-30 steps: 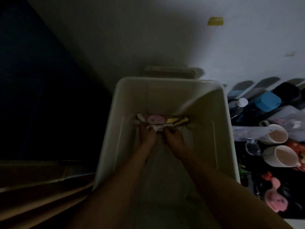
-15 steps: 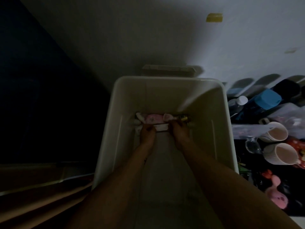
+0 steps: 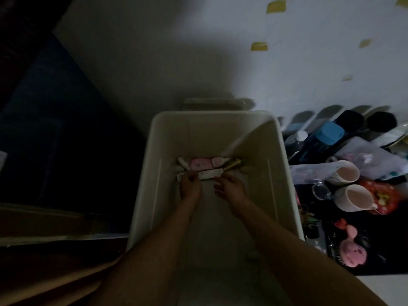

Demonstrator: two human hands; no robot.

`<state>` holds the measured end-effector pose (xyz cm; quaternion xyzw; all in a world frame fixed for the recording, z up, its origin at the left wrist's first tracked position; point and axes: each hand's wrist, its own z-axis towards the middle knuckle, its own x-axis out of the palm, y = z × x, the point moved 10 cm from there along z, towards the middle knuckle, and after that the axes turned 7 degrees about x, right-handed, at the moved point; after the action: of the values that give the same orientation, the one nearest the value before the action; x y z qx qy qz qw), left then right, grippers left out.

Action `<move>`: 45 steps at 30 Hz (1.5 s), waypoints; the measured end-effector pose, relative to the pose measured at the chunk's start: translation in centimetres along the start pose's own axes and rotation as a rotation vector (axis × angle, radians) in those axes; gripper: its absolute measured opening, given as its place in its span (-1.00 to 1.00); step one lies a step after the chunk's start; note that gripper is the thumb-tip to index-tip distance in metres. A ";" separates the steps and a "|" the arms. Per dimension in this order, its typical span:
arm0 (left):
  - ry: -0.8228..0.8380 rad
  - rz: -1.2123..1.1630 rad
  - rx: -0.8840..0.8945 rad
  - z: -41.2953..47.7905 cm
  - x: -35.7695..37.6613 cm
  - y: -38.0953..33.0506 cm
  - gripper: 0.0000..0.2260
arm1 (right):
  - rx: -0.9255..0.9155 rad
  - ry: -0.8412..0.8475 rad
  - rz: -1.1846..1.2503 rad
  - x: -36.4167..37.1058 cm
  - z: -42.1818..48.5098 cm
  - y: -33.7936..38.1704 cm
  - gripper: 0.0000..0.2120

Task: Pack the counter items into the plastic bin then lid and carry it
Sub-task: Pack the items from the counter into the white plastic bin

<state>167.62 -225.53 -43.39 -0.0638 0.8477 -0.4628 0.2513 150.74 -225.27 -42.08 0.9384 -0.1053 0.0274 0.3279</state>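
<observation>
The right hand (image 3: 230, 187) is sitting a little nearer the bottom of the frame than half a second ago, off the row of small items, so the gold tube (image 3: 234, 164) is showing again. Its grip is released, the fingers loosely bent, their tips just beside the white box (image 3: 209, 174). The left hand (image 3: 190, 187) is staying where it was, its grip curling over the left part of that box. Both arms are reaching down into the plastic bin (image 3: 154, 122), which is filling the middle of the frame. Pink packets (image 3: 199, 164) are lying against its far wall.

At the right edge a black tabletop (image 3: 379, 261) is carrying two pale mugs (image 3: 355, 199), a blue-capped bottle (image 3: 329, 133) and a pink plush toy (image 3: 353, 253). A white wall (image 3: 198, 51) with yellow notes (image 3: 259, 46) is filling the top. The left side is lying in darkness.
</observation>
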 end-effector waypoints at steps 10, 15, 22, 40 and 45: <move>0.171 -0.177 0.158 -6.1 1.5 -6.1 -0.87 | -0.149 0.132 0.072 -1.5 -7.1 4.5 -0.84; 0.269 -0.388 0.142 -10.4 2.5 -9.5 -0.83 | -0.238 0.187 0.167 -3.9 -11.5 7.0 -0.76; 0.392 -0.624 0.113 -16.3 5.0 -14.6 -0.82 | -0.344 0.324 0.249 -8.0 -17.3 10.4 -0.73; 0.428 -0.588 0.100 -26.2 21.2 -20.2 -0.83 | -0.395 0.116 0.322 -29.4 -15.4 15.1 -0.73; 0.379 -0.515 0.040 -27.4 24.5 -17.1 -0.81 | -0.296 0.067 0.232 -35.4 -12.8 12.9 -0.75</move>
<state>130.97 -222.86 -26.24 -0.1841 0.8260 -0.5316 -0.0351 113.64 -220.84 -28.44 0.8601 -0.2046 0.0807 0.4602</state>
